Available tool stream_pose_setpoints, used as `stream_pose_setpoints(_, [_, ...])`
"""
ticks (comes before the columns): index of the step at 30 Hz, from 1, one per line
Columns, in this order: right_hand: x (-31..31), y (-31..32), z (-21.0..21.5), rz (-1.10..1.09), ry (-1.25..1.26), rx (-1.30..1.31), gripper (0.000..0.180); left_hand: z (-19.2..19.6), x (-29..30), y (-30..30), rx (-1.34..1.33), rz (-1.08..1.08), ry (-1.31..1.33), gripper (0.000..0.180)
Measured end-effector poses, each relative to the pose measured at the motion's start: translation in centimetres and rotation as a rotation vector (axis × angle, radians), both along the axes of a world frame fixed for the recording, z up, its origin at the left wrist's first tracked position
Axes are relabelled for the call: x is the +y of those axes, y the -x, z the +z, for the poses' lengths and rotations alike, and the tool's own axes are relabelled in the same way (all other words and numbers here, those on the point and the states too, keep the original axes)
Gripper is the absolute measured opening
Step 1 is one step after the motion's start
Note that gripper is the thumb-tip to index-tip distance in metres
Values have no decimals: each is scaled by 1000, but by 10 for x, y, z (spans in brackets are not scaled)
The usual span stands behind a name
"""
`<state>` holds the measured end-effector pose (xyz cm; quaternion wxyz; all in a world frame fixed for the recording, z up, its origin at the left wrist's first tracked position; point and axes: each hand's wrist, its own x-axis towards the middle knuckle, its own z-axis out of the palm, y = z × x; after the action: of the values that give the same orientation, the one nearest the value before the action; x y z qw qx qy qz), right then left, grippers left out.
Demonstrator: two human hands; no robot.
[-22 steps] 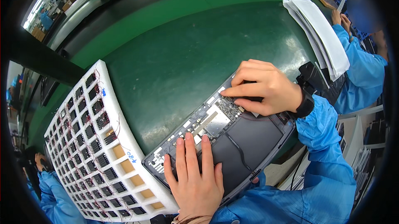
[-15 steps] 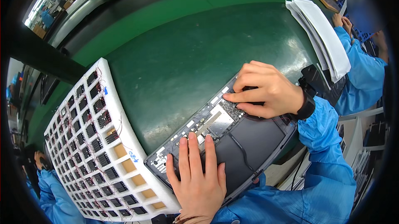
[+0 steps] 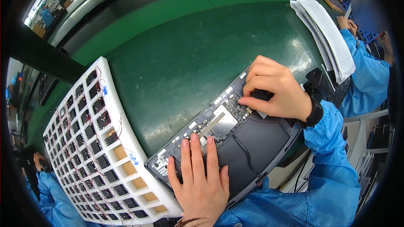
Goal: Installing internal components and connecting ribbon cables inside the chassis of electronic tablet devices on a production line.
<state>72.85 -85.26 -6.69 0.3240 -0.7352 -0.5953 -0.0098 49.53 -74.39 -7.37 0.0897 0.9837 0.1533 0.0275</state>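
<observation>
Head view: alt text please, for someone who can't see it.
A left hand lies spread on an opened laptop base, while the right hand is curled over its circuit board. To the left is a white foam tray of black parts.

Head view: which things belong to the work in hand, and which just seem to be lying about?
Work in hand:
dark laptop shell, under the spread left hand
circuit board inside it, by the curled right hand
probably the white foam tray of black wired parts, close beside the shell

Seemingly just lying about:
stack of white sheets, upper right
papers, lower right
</observation>
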Motion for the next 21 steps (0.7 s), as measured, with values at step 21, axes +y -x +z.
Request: stream_pose_setpoints(21, [-5,20,12,-163,102,118,13,3,3,6,-121,100,68,36])
